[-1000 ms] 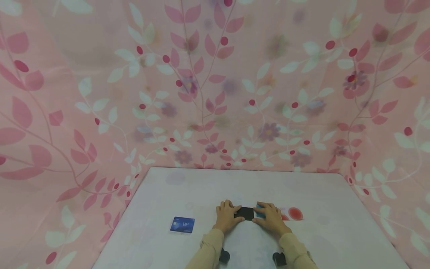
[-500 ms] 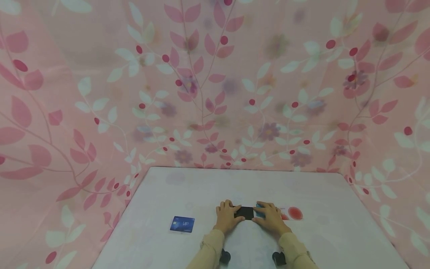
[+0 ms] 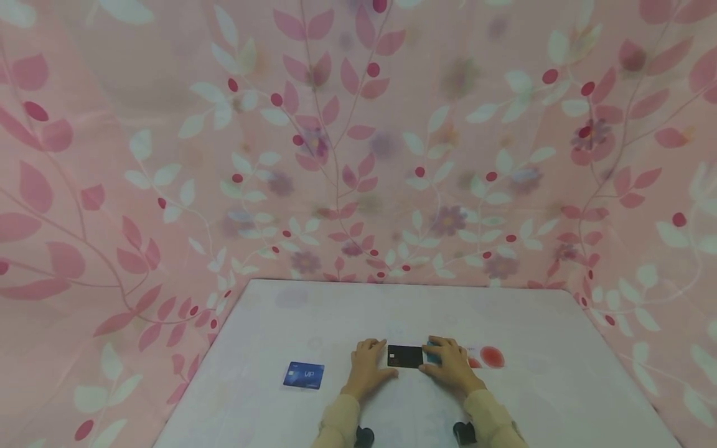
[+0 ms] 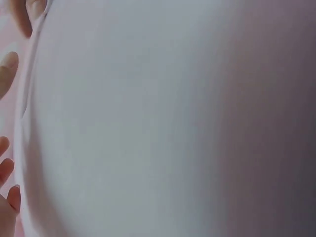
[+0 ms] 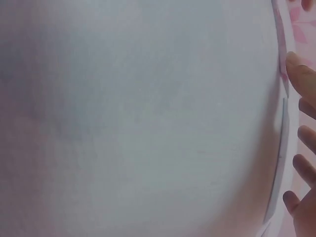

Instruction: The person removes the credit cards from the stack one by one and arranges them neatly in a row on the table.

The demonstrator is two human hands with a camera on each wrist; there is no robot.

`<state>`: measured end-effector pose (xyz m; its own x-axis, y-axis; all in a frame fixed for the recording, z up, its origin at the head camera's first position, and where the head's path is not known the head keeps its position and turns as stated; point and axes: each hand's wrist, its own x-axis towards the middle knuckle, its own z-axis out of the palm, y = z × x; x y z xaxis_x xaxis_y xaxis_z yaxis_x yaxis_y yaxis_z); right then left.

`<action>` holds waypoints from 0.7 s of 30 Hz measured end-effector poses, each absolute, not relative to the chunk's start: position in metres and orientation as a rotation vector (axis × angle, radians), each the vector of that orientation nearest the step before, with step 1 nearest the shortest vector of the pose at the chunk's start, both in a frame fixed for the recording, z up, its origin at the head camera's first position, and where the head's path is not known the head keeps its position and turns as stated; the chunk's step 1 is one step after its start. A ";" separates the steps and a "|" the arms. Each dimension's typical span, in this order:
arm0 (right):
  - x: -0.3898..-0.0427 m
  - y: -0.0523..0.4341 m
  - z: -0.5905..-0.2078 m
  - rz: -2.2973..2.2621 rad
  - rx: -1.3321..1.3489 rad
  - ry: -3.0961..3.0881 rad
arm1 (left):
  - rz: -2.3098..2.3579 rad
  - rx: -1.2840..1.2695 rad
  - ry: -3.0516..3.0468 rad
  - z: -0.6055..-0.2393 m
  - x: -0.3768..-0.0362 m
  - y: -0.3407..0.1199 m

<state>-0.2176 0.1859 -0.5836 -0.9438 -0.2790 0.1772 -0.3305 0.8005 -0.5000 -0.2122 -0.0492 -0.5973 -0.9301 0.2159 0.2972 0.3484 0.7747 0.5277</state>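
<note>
A black card (image 3: 404,356) lies flat on the white table (image 3: 532,386). My right hand (image 3: 448,366) grips its right end between thumb and fingers, and a sliver of a teal card (image 3: 432,356) shows under those fingers. My left hand (image 3: 366,366) rests flat on the table just left of the black card, with relaxed fingers that hold nothing. In the right wrist view, fingertips (image 5: 301,74) sit beside a thin card edge (image 5: 279,158). The left wrist view shows only blurred table and fingertips (image 4: 7,74).
A blue VIP card (image 3: 304,376) lies on the table to the left of my left hand. A red round mark (image 3: 492,356) sits to the right of my right hand. Pink leaf-patterned cloth (image 3: 358,155) hangs behind and beside the table.
My left hand has let go of the black card's left end and slid a little to the left. The right hand has stayed on the card.
</note>
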 end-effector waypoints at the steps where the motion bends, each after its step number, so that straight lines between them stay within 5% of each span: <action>1: -0.217 0.185 -0.583 0.841 0.484 -2.884 | -0.908 -0.436 -2.718 -0.596 -0.211 -0.054; 21: -0.181 0.113 -0.572 1.250 0.593 -2.624 | -1.028 -0.243 -2.629 -0.579 -0.172 -0.180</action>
